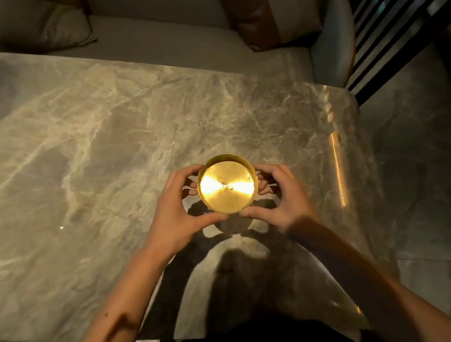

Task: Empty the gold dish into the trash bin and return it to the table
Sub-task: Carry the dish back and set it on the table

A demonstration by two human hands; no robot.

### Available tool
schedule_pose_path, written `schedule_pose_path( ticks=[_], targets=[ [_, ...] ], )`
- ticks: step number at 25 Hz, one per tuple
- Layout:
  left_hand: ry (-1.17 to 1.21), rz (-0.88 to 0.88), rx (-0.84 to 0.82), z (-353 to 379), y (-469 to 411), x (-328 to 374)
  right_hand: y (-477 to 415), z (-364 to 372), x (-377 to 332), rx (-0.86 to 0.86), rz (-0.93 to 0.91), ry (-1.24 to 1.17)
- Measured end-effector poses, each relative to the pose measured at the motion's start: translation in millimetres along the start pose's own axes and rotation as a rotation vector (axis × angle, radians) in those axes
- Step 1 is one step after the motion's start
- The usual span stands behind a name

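- Nearest the camera, two bare forearms reach forward from the bottom edge over the near side of a marble table (75,148).
- The left hand (172,219) curls around the left side of the gold dish (227,186): its thumb lies along the near rim and its fingers wrap the far-left wall.
- The right hand (284,200) mirrors it on the right side, thumb at the near rim, fingertips pressed on the right wall.
- The two thumbs nearly meet at the near edge of the dish.
- So both hands grasp the dish between them; neither is released or clenched empty.
- The dish is round with a low upright wall, its mouth facing up toward the camera.
- Its flat floor shines brightly; a few small dark specks sit near the middle.
- It is over the right-centre part of the table. Dark shadows of hands and dish fall on the marble just below, but whether the dish touches the surface or is held slightly above cannot be told.
- The table is grey-beige with pale veins, its right corner rounded.
- Beyond the far edge stands a pale sofa (164,41).
- One cushion (22,22) lies at its left, and another cushion (270,5) leans at its right end.
- At far right are dark slats (387,20), over grey floor (428,164).
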State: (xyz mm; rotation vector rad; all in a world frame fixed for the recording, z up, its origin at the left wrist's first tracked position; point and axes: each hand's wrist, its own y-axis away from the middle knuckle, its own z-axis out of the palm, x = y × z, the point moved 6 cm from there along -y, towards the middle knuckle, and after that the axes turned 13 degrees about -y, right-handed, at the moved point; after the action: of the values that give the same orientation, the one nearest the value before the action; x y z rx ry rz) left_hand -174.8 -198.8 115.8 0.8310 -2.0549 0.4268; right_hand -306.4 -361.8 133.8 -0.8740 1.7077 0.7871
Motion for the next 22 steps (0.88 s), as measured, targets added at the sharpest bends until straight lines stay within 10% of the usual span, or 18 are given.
schedule_pose_path(
  ticks=[22],
  targets=[
    [-0.104,-0.141,0.122,-87,37,-31,-19,91,-29,-0.182,-0.023,-0.155]
  ],
)
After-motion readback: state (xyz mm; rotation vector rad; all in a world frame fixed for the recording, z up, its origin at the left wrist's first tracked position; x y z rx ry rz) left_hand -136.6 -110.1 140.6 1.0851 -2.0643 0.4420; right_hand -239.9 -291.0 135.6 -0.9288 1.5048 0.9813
